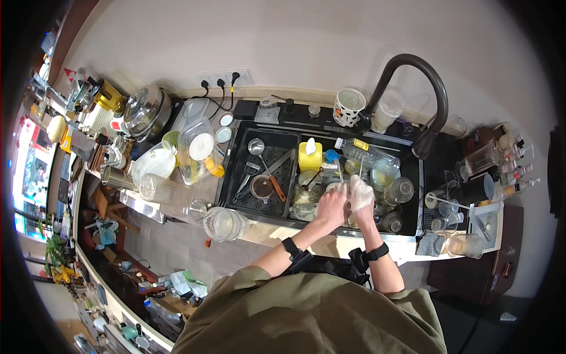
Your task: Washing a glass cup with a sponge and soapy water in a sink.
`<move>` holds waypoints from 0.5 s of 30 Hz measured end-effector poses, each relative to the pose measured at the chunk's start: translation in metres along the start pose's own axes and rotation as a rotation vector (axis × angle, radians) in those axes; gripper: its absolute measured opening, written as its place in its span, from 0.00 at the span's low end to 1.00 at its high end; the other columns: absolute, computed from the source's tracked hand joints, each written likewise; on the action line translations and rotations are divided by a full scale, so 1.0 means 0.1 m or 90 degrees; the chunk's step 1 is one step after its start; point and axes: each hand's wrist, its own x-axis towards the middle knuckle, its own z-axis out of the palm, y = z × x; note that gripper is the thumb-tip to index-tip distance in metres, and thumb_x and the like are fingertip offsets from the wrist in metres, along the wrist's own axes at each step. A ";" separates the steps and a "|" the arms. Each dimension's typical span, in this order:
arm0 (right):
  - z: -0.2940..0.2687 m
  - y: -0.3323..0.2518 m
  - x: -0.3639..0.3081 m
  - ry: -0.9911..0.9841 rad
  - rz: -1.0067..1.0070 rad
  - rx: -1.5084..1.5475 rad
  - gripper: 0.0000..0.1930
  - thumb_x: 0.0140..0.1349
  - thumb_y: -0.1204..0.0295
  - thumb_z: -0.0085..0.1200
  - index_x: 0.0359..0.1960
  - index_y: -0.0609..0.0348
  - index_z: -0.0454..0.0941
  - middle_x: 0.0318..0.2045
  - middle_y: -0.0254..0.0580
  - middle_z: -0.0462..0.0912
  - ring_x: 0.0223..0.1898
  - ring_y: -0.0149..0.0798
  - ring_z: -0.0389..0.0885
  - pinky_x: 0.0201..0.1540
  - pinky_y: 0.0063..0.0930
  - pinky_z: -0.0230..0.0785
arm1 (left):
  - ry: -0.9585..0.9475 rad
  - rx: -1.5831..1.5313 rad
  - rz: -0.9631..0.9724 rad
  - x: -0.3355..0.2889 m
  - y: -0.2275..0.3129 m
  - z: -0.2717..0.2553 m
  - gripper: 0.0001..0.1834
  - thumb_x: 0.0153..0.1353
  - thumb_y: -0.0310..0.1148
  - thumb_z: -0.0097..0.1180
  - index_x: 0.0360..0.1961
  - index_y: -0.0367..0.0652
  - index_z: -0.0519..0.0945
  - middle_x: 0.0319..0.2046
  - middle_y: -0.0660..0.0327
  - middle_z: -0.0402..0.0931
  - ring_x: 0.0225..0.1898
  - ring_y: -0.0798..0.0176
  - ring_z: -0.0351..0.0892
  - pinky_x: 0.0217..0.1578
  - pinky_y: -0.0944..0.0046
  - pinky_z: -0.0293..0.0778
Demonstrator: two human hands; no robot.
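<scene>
Over the right basin of the black sink (354, 235), my hands are close together. My left hand (334, 205) is closed, and a slim pale rod-like utensil (340, 171) sticks up beyond its fingers. White suds or a pale cloth cover my right hand (361, 194), which is closed; what it grips is hidden. A second thin rod (361, 169) rises beyond it. Around and below them lie a clear plastic container (383, 165), drinking glasses (401, 190) and a dark-handled spoon (314, 179). A yellow box (310, 157) with a white tip stands just left.
A dark faucet (439, 88) arches over the right side. The left basin's black tray (244, 199) carries a ladle (256, 146), an orange-handled tool (277, 187) and a cup (262, 187). Stacked clear cups (224, 224) stand at the counter's front edge. Pump bottles (522, 171) line the far right.
</scene>
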 end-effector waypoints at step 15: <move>-0.22 0.18 -0.46 -0.171 -0.302 -0.002 0.12 0.53 0.65 0.59 0.40 0.50 0.80 0.41 0.40 0.82 0.46 0.47 0.78 0.56 0.47 0.59 | 0.003 -0.075 0.176 -0.04 -0.43 -0.14 0.33 0.41 0.35 0.70 0.52 0.42 0.74 0.47 0.53 0.78 0.48 0.48 0.78 0.52 0.52 0.72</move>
